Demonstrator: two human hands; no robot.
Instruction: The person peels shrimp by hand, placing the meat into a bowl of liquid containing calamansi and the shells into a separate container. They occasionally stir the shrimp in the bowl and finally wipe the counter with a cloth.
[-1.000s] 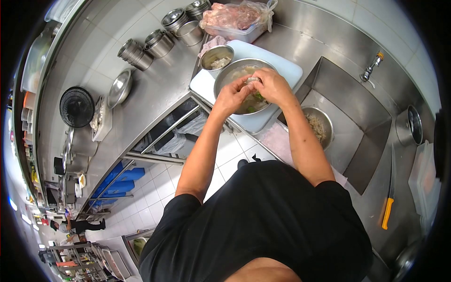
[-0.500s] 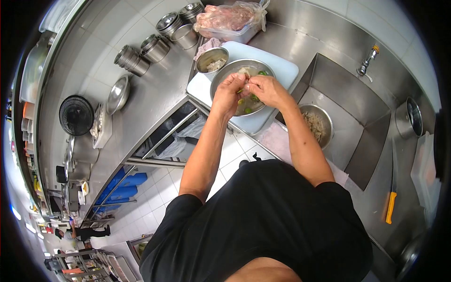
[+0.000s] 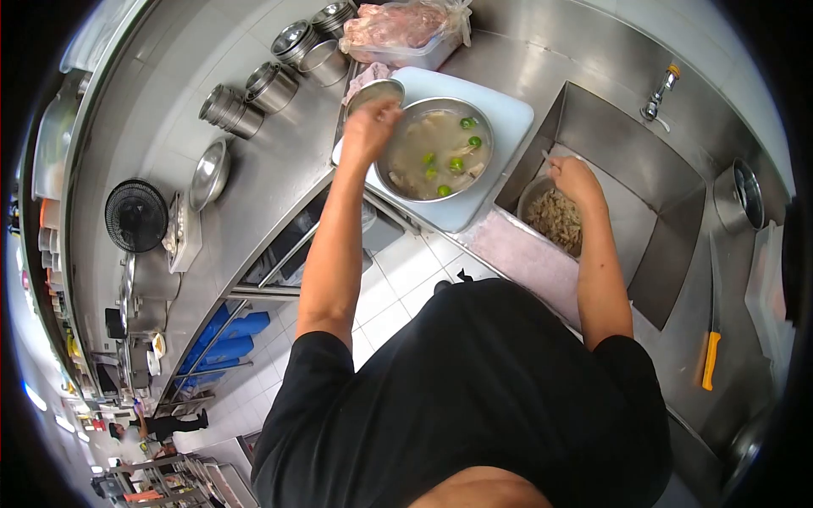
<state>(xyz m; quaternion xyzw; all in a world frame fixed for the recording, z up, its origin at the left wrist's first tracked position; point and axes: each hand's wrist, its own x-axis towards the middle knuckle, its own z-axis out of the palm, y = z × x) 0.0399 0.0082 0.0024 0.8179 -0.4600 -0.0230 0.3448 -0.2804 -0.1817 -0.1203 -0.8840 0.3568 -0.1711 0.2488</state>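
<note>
My left hand (image 3: 373,129), smeared by motion, is over a small metal bowl (image 3: 354,105) and covers most of it. Low over the bowl of greyish-brown scraps (image 3: 552,218) in the sink, my right hand (image 3: 576,179) has its fingers pinched together, with a small pale scrap (image 3: 546,156) at their tips. Between the hands stands a larger metal bowl (image 3: 436,188) of cloudy liquid. Several green limes or similar round pieces (image 3: 456,164) and pale bits float in it. That bowl rests on a light blue cutting board (image 3: 508,118).
The sink (image 3: 665,212) has a tap (image 3: 660,93) behind it. A yellow-handled knife (image 3: 711,360) lies on the right counter. Raw meat (image 3: 398,25) in a plastic-lined tub is at the back, near stacked metal containers (image 3: 271,87). A pinkish cloth (image 3: 517,250) covers the front edge.
My hands have parted from above the larger bowl. The left moved to the small bowl and the right moved over the scraps bowl in the sink.
</note>
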